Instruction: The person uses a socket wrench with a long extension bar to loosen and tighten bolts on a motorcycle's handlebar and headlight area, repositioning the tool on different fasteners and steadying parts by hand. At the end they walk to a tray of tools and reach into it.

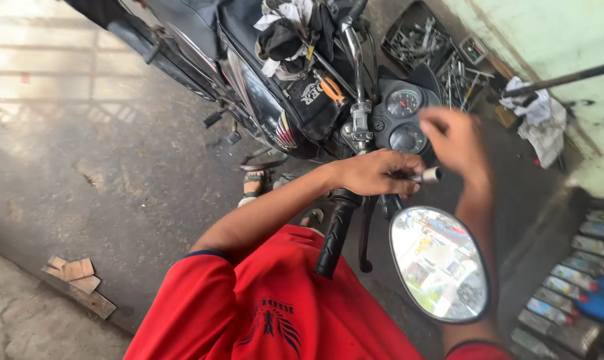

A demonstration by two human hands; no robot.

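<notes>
My left hand (374, 172) is closed around a short silver metal piece (430, 175) at the handlebar of a black motorcycle (295, 100), just above the black rubber grip (334, 230) and the lever (365, 230). Just to its right my right hand (457, 139) is raised and blurred, with curled fingers close to the metal piece's end. I cannot see whether it holds anything. A round mirror (439, 264) sits below both hands, in front of my right forearm. Two round gauges (403, 103) lie beyond the hands.
Rags (283, 27) lie on the motorcycle's tank. A tray of metal tools (422, 40) and a cloth (539, 117) sit by the green wall. Several bottles (582, 280) line the lower right. Wood scraps (75, 277) lie on the concrete floor at the left.
</notes>
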